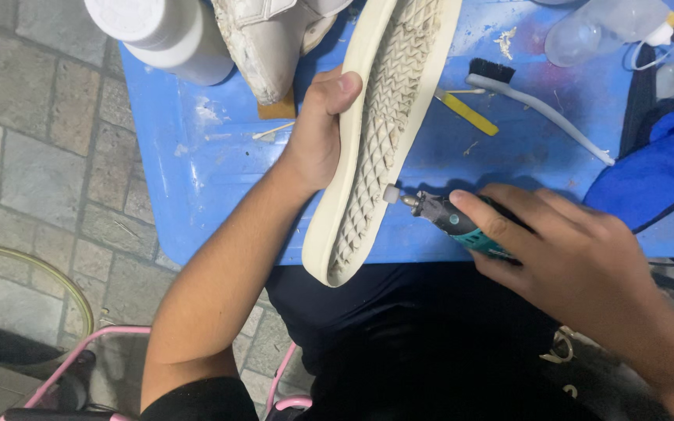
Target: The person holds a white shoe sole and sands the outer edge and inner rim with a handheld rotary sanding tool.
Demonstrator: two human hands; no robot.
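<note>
My left hand (pixel 317 129) grips the left edge of a cream rubber shoe sole (pixel 380 117), tread side up, slanting from top right down to the table's near edge. My right hand (pixel 563 249) holds a small teal and black rotary tool (pixel 450 218). Its little white grinding tip touches the sole's right edge near the middle.
A blue table (pixel 196 179) carries a white shoe upper (pixel 263 39), a white plastic bottle (pixel 169 31), a grey toothbrush with black bristles (pixel 532 105), a yellow-handled stick (pixel 466 113), a clear squeeze bottle (pixel 606 27) and blue cloth (pixel 657 171). Stone floor lies left; a pink frame (pixel 79 359) stands below.
</note>
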